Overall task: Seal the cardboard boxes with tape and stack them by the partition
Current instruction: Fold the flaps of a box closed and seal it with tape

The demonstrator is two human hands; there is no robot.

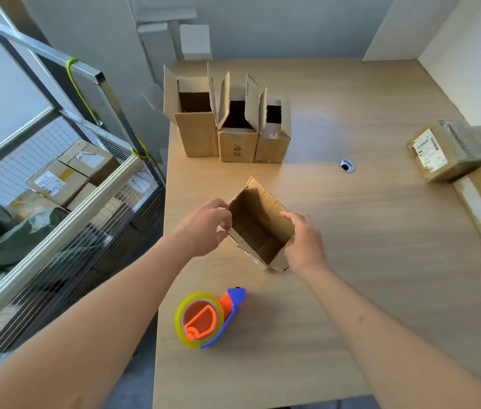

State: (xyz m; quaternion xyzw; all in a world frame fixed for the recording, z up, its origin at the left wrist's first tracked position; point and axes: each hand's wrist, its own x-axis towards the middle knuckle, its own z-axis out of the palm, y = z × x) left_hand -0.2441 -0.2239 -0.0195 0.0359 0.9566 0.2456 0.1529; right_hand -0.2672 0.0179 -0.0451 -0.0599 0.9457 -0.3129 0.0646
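A small open cardboard box (258, 228) stands on the wooden table (351, 261) in front of me, its top flaps up and its inside empty. My left hand (206, 228) grips the box's left flap and wall. My right hand (304, 242) holds its right wall. A tape dispenser (208, 318) with an orange and blue body and a yellowish roll lies on the table just below the box, touched by neither hand. Three more open boxes (233, 125) stand side by side at the far left of the table.
Sealed, labelled parcels (445, 150) are stacked at the table's right edge by the white partition (469, 63). A cable hole (347, 165) sits mid-table. To the left stands a wire cage trolley (65, 202) holding several parcels and green bags.
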